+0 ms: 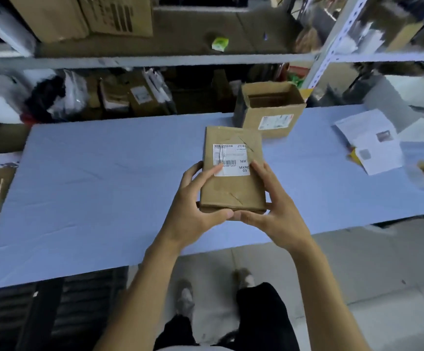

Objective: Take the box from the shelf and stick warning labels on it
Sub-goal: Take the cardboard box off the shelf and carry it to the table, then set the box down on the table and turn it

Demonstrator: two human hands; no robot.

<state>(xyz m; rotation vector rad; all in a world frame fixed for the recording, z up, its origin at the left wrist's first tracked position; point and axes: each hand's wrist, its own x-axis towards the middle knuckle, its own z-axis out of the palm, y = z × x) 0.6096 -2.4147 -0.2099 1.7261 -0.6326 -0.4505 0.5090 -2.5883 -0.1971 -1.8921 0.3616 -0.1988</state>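
Mid-frame, above table (104, 186): box (231, 191) pinched by left hand (195, 211) and right hand (274, 211); near-edge grip only, possibly loose, could slip.

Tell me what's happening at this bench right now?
A person holds a small flat cardboard box in both hands, left hand and right hand gripping its near end above the blue table. The box carries a white shipping label, but no warning label shows yet. An open carton and loose papers sit on the table farther back.
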